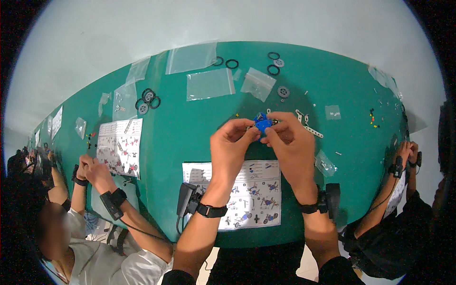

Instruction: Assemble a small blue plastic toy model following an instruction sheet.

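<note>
Between my two hands, above the green table, is a small blue model part point(262, 123) with dark and metallic bits at its sides. My left hand point(232, 145) pinches its left side between thumb and fingers. On the right side, my right hand point(290, 142) grips it the same way, thumb against the blue face. Fingertips cover part of its edges. Below my hands lies a printed instruction sheet point(256, 209) with small pictures of model vehicles. White perforated strips point(312, 131) rest just right of my right hand.
Clear plastic bags point(209, 84) lie at the back, near black rubber rings point(232, 64) and a grey wheel point(283, 91). A small bag point(326, 163) sits right of the sheet. Co-workers' hands point(97, 173) work at the left, beside another sheet point(118, 147), and at the far right.
</note>
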Available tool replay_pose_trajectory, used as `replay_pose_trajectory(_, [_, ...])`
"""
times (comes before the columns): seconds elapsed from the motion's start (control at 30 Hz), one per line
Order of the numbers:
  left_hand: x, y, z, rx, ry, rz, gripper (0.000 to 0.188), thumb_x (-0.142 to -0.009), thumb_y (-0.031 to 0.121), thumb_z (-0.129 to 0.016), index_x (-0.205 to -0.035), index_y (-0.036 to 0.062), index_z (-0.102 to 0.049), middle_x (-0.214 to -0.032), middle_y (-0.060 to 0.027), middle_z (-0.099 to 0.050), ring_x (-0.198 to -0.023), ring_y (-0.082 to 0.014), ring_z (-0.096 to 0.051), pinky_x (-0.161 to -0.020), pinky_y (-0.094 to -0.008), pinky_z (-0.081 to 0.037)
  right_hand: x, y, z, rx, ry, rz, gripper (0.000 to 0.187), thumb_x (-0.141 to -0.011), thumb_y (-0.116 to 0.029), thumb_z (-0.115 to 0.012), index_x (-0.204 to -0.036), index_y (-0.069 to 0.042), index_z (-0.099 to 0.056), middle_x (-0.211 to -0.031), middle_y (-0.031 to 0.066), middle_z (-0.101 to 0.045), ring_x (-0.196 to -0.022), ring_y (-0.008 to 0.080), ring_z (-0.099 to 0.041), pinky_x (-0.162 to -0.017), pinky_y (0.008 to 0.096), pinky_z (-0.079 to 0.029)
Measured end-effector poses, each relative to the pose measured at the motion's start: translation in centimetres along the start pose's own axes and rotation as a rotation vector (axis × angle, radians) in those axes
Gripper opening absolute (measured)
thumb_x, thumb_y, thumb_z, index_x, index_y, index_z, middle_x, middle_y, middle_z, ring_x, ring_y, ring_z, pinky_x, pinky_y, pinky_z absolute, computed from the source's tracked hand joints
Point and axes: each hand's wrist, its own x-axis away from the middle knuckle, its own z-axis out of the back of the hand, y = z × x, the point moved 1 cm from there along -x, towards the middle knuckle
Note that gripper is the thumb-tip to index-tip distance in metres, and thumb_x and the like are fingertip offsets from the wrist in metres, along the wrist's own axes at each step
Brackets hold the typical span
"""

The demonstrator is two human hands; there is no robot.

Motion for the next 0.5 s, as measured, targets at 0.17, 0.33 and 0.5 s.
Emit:
replay_pose_trajectory(0.17, [0.0, 0.2, 0.0, 0.013, -0.005, 0.016, 0.014, -0.094, -0.003, -0.072, -0.108, -0.0046, -0.07, -0.099, -0.0101, -0.074, -0.091, -0.0148, -0.072, -0.083, -0.0271, -0.06, -0.2, 0.7, 0.0, 0.011, -0.018, 0.035, 0.021, -0.094, -0.001, -0.068, -0.116, -0.001, -0.07, -0.091, 0.0119, -0.075, -0.079, 0.0173, -0.076, -0.069, 0.0294, -0.058])
replay_pose_trajectory(0.33, [0.0, 0.3, 0.1, 0.029, -0.014, 0.04, 0.015, -0.093, -0.002, -0.073, -0.108, -0.0049, -0.07, -0.099, -0.0106, -0.075, -0.09, -0.015, -0.072, -0.083, -0.0268, -0.06, -0.1, 0.7, 0.0, 0.028, 0.008, 0.085, 0.019, -0.094, -0.001, -0.069, -0.113, 0.0, -0.07, -0.092, 0.0125, -0.075, -0.079, 0.0175, -0.076, -0.069, 0.0298, -0.058])
replay_pose_trajectory(0.5, [0.1, 0.5, 0.3, 0.021, -0.019, 0.062, 0.015, -0.093, -0.003, -0.073, -0.108, -0.0052, -0.071, -0.098, -0.0107, -0.075, -0.09, -0.0152, -0.072, -0.082, -0.026, -0.059, -0.3, 0.2, 0.4, 0.046, 0.011, 0.002, 0.014, -0.093, -0.001, -0.07, -0.106, 0.001, -0.069, -0.09, 0.0127, -0.076, -0.079, 0.0175, -0.075, -0.069, 0.0303, -0.058])
